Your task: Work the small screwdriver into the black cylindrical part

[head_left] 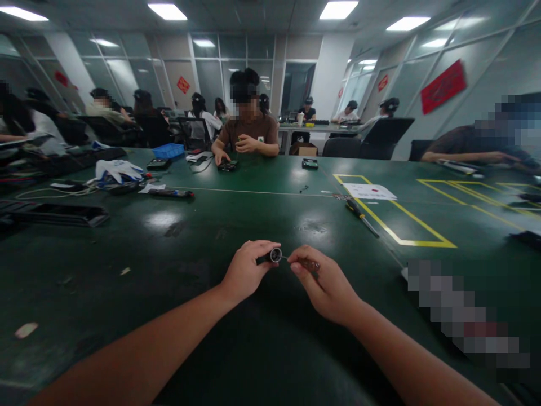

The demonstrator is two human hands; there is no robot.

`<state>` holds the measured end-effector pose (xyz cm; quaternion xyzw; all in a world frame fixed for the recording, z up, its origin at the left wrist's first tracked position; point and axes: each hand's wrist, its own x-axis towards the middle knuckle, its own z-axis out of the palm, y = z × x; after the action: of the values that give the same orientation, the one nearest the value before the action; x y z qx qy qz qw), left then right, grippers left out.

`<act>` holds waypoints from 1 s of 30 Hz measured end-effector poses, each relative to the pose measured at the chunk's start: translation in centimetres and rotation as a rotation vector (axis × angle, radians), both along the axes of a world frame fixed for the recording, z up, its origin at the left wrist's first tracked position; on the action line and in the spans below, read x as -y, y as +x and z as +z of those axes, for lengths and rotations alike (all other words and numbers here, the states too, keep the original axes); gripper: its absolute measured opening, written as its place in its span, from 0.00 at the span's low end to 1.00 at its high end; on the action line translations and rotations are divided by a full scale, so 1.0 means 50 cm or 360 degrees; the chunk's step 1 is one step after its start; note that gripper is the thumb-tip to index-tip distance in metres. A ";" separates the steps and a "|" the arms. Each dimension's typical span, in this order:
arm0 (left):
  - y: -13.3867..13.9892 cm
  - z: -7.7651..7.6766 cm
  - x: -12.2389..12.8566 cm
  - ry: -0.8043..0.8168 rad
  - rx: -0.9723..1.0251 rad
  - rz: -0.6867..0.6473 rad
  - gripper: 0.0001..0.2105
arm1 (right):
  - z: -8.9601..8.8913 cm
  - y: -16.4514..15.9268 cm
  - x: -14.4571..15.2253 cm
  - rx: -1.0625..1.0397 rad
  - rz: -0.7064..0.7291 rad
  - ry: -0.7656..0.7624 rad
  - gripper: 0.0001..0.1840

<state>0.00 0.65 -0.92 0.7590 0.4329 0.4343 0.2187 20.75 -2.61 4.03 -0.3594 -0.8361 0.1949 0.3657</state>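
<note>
Over the near middle of the green table, my left hand is closed around a small round metal cylinder, its hollow end turned towards me. Dark parts show inside its rim, too small to name. My right hand grips a small screwdriver with a brownish see-through handle. Its thin shaft points left and reaches the cylinder's right edge. Whether the tip is inside the cylinder or only against its rim, I cannot tell.
A yellow-and-black screwdriver lies beyond my right hand, near a white paper sheet and yellow tape. At left are a dark pen-shaped tool, white gloves and a black tray. A co-worker sits opposite.
</note>
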 end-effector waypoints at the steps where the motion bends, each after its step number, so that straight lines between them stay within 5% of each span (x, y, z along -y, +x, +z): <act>1: 0.000 0.001 0.000 0.0007 -0.0026 0.0004 0.17 | -0.003 -0.001 -0.002 -0.0072 -0.0042 -0.0085 0.07; 9: 0.000 0.011 0.005 -0.0002 -0.0120 -0.0037 0.19 | -0.025 -0.001 -0.041 -0.1067 -0.0160 -0.0829 0.14; 13: 0.000 0.012 0.005 -0.0005 -0.0124 -0.0019 0.19 | -0.032 -0.005 -0.051 -0.1311 -0.0143 -0.1022 0.14; 16: 0.002 0.015 0.007 -0.0021 -0.0156 -0.0009 0.18 | -0.030 -0.002 -0.048 -0.1209 -0.0142 -0.0949 0.13; 24: 0.003 0.015 0.006 -0.0055 -0.0133 0.0005 0.17 | 0.001 0.000 -0.002 -0.0131 -0.0034 -0.0170 0.06; 30: 0.003 0.016 0.006 -0.0032 -0.0163 -0.0006 0.18 | -0.010 0.001 -0.017 -0.0541 -0.0113 -0.0477 0.09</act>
<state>0.17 0.33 -0.14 0.7788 0.4465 0.3902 0.2046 20.78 -1.77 3.56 -0.4009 -0.7110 0.3617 0.4505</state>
